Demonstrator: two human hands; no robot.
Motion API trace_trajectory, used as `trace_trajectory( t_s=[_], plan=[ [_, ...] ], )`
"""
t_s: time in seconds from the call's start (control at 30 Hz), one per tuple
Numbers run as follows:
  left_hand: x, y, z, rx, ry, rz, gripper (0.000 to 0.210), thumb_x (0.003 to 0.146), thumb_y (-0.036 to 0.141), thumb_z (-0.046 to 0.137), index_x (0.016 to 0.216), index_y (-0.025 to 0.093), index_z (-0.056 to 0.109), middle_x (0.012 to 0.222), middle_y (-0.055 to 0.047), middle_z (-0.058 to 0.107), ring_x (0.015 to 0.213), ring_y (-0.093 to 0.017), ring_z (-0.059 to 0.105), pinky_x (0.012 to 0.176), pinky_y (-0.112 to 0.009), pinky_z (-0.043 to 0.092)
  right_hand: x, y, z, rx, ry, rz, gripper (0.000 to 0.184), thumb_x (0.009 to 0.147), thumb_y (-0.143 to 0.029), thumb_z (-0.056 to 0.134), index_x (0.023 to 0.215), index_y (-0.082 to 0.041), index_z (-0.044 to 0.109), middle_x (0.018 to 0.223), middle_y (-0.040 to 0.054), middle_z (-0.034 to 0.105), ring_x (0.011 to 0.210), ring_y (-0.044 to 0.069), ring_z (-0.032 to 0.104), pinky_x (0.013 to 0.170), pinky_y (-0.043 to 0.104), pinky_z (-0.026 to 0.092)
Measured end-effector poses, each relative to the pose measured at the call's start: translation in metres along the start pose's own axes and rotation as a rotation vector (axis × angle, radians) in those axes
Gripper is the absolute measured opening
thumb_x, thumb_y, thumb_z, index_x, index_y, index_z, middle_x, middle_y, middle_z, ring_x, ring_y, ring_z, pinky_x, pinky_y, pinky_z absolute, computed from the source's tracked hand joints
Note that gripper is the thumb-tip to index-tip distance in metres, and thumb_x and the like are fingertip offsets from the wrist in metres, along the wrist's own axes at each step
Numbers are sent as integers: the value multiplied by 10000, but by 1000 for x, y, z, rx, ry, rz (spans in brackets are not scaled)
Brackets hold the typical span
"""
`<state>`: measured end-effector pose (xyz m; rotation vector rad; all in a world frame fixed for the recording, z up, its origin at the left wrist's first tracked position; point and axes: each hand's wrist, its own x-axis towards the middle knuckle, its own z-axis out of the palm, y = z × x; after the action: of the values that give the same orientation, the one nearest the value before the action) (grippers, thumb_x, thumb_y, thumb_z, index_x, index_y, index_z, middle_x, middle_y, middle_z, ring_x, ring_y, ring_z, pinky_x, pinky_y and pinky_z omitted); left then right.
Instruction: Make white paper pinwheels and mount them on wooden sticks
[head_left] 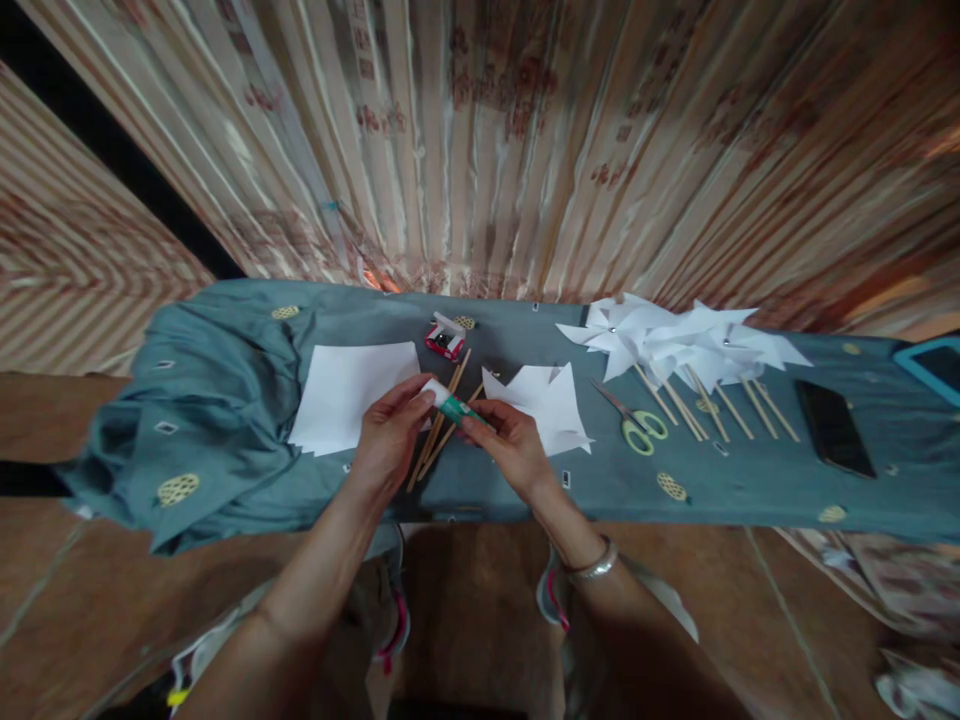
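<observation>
Between my two hands is a green glue stick point(456, 408) with a white cap end. My left hand point(396, 420) pinches the white end, and my right hand point(508, 440) grips the green body. Below them, several wooden sticks point(429, 448) lie on the cloth. A stack of white paper point(352, 395) is beside my left hand. Near my right hand lies a cut white paper piece point(551, 400) with pointed corners. A small red box point(444, 340) with its lid up stands behind the sticks.
Green-handled scissors point(637, 428) lie right of the cut paper. Several white paper pinwheels point(675, 340) on sticks are piled at the back right. A black phone point(834, 428) and a blue-edged device point(934, 365) are farther right. The cloth point(225, 440) is bunched at the left end.
</observation>
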<state>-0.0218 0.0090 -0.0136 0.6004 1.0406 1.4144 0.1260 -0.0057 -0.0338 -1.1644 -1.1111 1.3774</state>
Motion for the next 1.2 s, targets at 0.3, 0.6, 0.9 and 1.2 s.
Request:
trace_trajectory(
  t_s=[0.3, 0.6, 0.9, 1.2],
  plan=[
    [10, 0, -8, 170, 8, 26, 418, 551, 283, 864, 947, 195, 759, 796, 9, 715, 703, -113, 623, 708, -252, 502, 0, -5, 7, -542, -27, -173, 250, 854, -370, 611, 1024, -200, 680, 907, 52, 727, 801, 192, 665, 762, 322, 523],
    [59, -5, -23, 727, -1, 307, 394, 683, 388, 731, 1028, 196, 732, 965, -67, 736, 848, -235, 650, 819, -375, 510, 12, -18, -24, -594, 183, -309, 247, 884, -339, 568, 1075, -226, 675, 1005, 75, 729, 861, 211, 675, 823, 370, 548],
    [85, 0, -8, 1295, -161, 775, 259, 869, 236, 527, 978, 193, 757, 1014, -106, 695, 987, -276, 582, 921, -423, 449, 11, -31, -67, -650, 329, -341, 241, 895, -346, 560, 1051, -217, 690, 1040, 90, 741, 863, 222, 696, 818, 382, 552],
    [72, -29, 49, 1383, -417, 795, 170, 854, 192, 604, 865, 208, 774, 937, -81, 719, 965, -271, 574, 831, -427, 425, 15, -32, -104, -841, 423, -481, 227, 901, -285, 533, 1052, -227, 692, 1147, 98, 710, 1106, 257, 634, 984, 475, 497]
  ],
)
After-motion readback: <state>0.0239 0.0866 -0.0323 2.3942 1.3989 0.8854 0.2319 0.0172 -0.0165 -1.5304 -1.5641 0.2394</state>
